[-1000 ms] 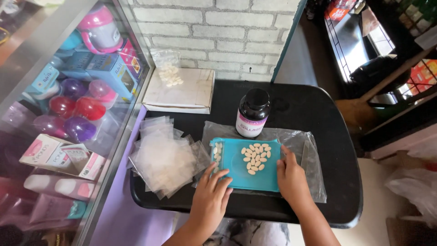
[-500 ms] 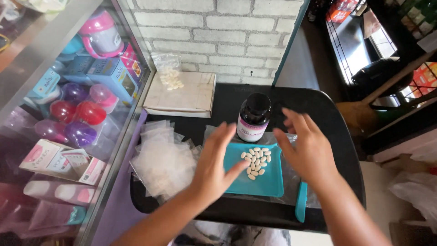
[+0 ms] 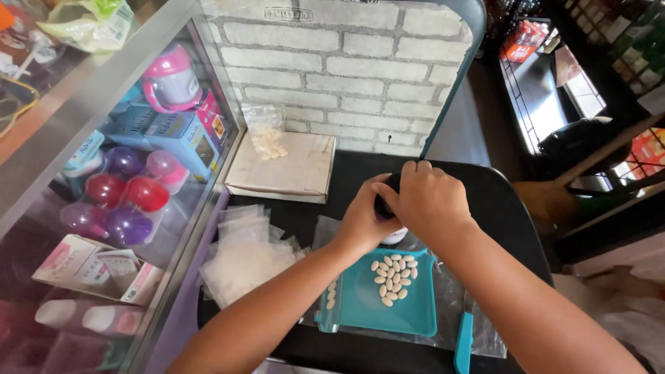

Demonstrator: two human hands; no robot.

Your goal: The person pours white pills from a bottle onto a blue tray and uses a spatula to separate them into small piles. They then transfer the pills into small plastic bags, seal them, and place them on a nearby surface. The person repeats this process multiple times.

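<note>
Both my hands are wrapped around a dark pill bottle (image 3: 386, 205) standing on the black table (image 3: 502, 208). My left hand (image 3: 364, 218) grips its side and my right hand (image 3: 429, 201) covers its top, so most of the bottle is hidden. Just in front of the hands lies a teal pill-counting tray (image 3: 415, 312) with several white oblong tablets (image 3: 393, 278) heaped on it and a few more in its side channel (image 3: 331, 296). A teal spatula (image 3: 463, 343) rests at the tray's right.
A pile of small clear plastic bags (image 3: 242, 256) lies left of the tray. A flat cardboard box (image 3: 291, 170) with a bag of tablets (image 3: 267, 138) on it sits at the back, against a white brick wall. A glass display case (image 3: 118, 194) of baby goods stands left.
My hands left the tray's edges, rose over it and closed together on the bottle behind it. The view has moved closer to the table.
</note>
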